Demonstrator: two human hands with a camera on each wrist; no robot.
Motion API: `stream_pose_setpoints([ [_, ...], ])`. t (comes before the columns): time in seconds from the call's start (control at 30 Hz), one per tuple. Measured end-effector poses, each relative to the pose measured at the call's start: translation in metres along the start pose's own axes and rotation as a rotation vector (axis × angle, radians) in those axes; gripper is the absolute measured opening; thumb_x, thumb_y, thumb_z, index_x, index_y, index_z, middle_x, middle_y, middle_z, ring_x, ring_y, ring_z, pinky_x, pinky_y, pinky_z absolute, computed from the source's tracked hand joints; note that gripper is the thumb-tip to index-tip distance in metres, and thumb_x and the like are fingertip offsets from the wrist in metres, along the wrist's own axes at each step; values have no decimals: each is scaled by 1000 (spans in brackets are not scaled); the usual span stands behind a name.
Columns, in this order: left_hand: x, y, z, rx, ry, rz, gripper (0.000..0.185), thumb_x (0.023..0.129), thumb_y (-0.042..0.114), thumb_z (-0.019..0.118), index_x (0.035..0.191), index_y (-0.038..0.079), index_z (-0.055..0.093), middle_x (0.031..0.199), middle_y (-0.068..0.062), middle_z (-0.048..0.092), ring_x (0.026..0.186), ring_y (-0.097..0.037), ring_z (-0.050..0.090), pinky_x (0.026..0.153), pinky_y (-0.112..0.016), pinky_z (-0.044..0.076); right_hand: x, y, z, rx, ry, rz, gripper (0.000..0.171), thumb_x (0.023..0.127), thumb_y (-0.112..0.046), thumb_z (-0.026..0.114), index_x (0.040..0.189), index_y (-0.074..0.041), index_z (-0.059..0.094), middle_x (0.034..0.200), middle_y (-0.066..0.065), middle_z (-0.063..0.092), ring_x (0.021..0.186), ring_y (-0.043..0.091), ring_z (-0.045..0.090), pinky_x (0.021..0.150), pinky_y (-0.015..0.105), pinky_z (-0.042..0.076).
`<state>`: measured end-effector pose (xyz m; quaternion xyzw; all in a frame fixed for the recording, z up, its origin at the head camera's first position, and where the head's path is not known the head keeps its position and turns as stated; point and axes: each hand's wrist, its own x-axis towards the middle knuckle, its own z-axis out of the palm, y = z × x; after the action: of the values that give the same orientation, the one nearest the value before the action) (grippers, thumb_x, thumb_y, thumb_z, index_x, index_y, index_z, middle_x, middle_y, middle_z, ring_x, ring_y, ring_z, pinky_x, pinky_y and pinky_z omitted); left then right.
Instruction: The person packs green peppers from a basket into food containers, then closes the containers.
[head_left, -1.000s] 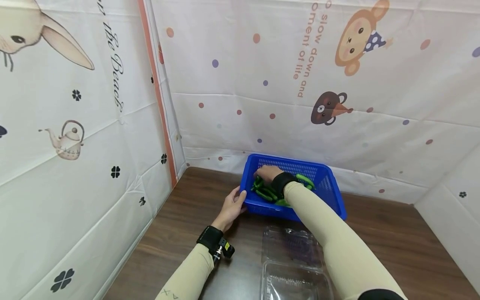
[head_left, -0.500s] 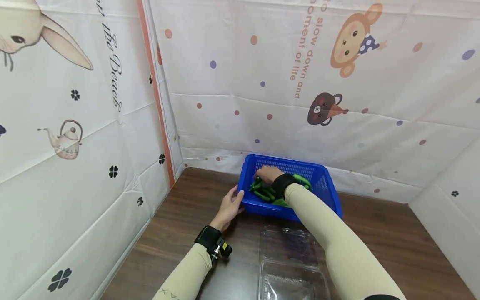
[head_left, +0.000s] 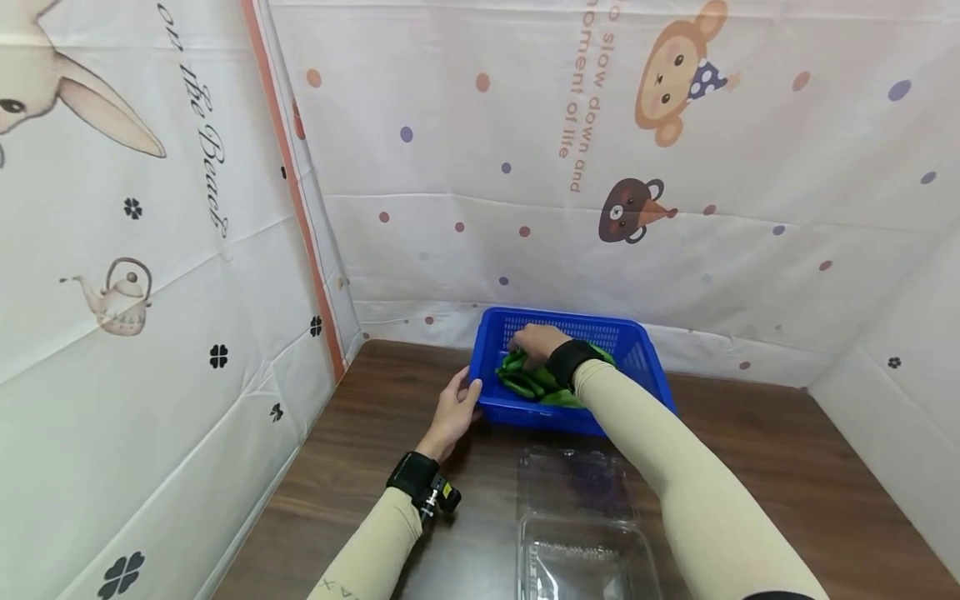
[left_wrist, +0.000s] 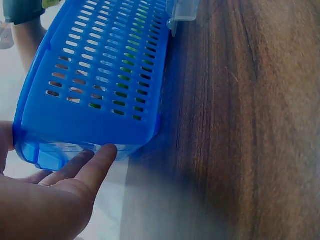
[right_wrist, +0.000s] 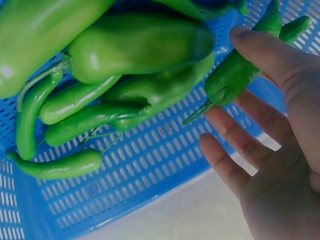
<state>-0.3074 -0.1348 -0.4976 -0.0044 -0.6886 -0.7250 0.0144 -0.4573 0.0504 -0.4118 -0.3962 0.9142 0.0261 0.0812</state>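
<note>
1. Green peppers (right_wrist: 135, 55), long, glossy and curved, lie heaped in the blue slotted plastic basket (head_left: 637, 354), which stands at the far middle of the dark wooden table (head_left: 750, 467), close to the cartoon-printed curtain (head_left: 525, 208).
2. The right hand (head_left: 536, 342) is down inside the basket over the heap. In the right wrist view the thumb and fingers (right_wrist: 235, 135) close round one slim green pepper (right_wrist: 235, 75); the grip looks light, with the lower fingers hanging loose beneath it.
3. The left hand (head_left: 453, 408) rests with straight fingers against the basket's near-left corner; the left wrist view shows the fingertips (left_wrist: 102, 155) touching the lower wall without curling round it.
4. Against a second ago, the right hand has shifted little within the basket, but the peppers now look bunched together under it rather than spread out. The left hand stays at the same corner. Most of the apparent shift is the head camera turning, so the basket sits slightly lower-left in view.
5. I judge the right hand to have moved from rummaging to taking hold of one pepper, while the left steadies the basket.
6. Edges and room: the basket's far wall nearly meets the curtain, so little space lies behind. A clear plastic clamshell box (head_left: 581, 533) lies open just near of the basket, directly under the right forearm. Bare tabletop extends to the left and the right of both.
</note>
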Motion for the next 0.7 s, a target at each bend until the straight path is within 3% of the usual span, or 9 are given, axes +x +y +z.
stream_pose_setpoints([
  [0.2, -2, 6, 2, 11, 2, 37, 55, 111, 25, 47, 159, 4, 32, 149, -34, 46, 136, -46, 49, 104, -60, 46, -20, -1, -11, 22, -2, 9, 42, 89, -16, 83, 129, -10, 72, 124, 11, 72, 114, 28, 66, 94, 43, 57],
  [0.43, 6, 4, 4, 27, 23, 67, 58, 110, 26, 51, 160, 4, 31, 146, -34, 50, 133, -45, 53, 100, -57, 51, -42, 8, -23, 48, 3, 41, 47, 91, -20, 81, 136, -11, 68, 134, 13, 66, 126, 33, 59, 100, 48, 53],
  [0.7, -4, 5, 0, 85, 86, 103, 56, 108, 22, 55, 158, 6, 36, 145, -29, 53, 130, -42, 57, 98, -54, 53, -65, 7, -31, 70, 24, 43, 48, 92, -22, 80, 136, -11, 67, 136, 14, 65, 127, 34, 59, 102, 50, 52],
])
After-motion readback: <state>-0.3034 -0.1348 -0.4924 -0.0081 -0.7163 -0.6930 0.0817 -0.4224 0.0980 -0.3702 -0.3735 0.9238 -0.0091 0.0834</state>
